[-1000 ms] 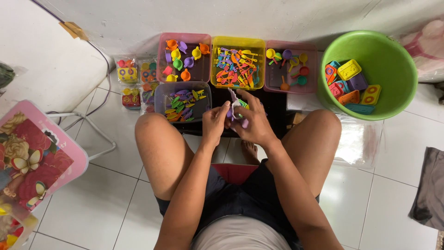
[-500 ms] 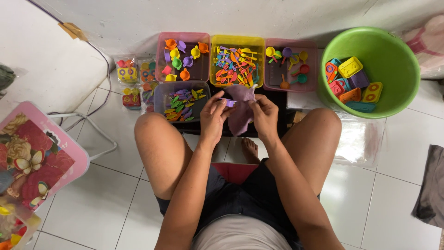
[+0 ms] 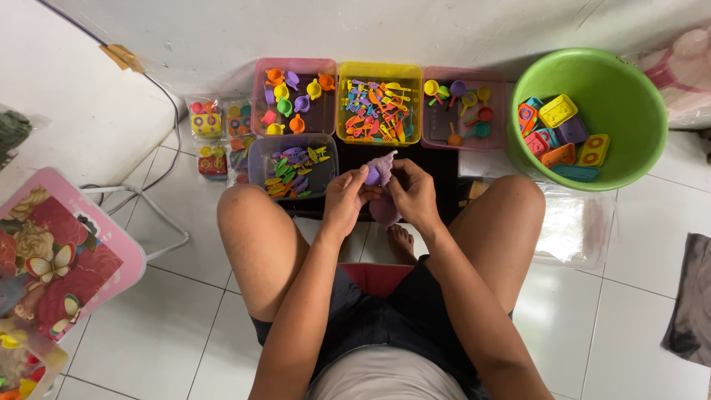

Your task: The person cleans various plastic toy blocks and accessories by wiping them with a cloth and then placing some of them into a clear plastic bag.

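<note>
My left hand (image 3: 346, 198) and right hand (image 3: 413, 194) meet over the floor between my knees, both pinching a small pale purple bag (image 3: 382, 185); the left fingers grip its near edge, the right fingers pull at its upper part, and a small purple piece (image 3: 372, 175) sits at the left fingertips, though I cannot tell from here whether it is inside the bag or just against it.

Just beyond the hands lies a clear tub (image 3: 292, 166) of small mixed-colour toy pieces, resting on a dark mat (image 3: 444, 167); behind it, along the foot of the wall, stand three tubs side by side: a pink tub (image 3: 294, 96) of toy cups, a yellow tub (image 3: 379, 111) of toy cutlery, and a second pink tub (image 3: 464, 111) of toy pans. At the far right a green bucket (image 3: 592, 111) holds coloured toy trays; a clear plastic sheet (image 3: 574, 226) lies on the floor below it.

To the left of the tubs, packed toy sets (image 3: 215, 137) lie on the tiles; a white cable (image 3: 159, 126) runs down the grey wall (image 3: 222, 30) and across the white tiled floor (image 3: 148, 326). At the left edge sits a pink floral box (image 3: 55, 255); at the right edge, a dark cloth (image 3: 692, 304).
</note>
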